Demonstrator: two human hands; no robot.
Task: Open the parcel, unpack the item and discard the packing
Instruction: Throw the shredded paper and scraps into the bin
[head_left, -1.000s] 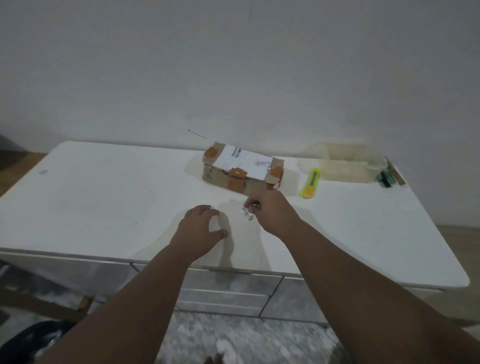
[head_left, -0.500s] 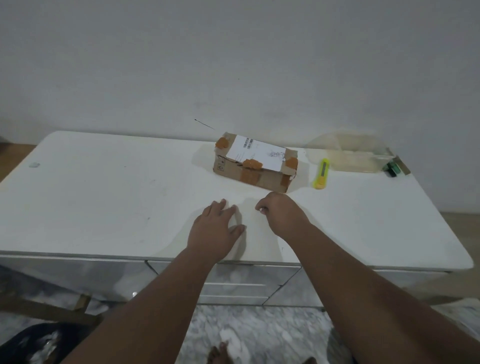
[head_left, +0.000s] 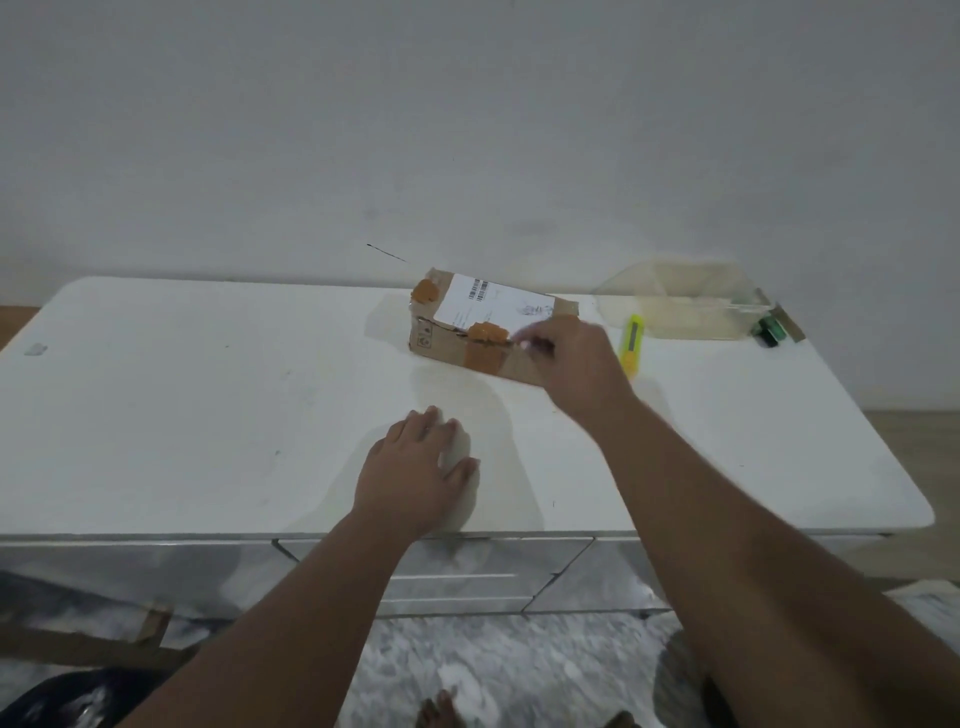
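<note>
My right hand (head_left: 576, 364) pinches a small metal thing, tip on the taped box (head_left: 467, 327) at the bench (head_left: 208, 395) back. Left hand (head_left: 415, 467) flat & empty, near edge.

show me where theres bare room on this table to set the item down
The table is bare from its left edge up to the left hand. Crowded: back right, with parcel, right hand, yellow cutter and clear bag.

The parcel (head_left: 467, 332) bears a white label (head_left: 493, 306) with barcodes, its print illegible.
</note>
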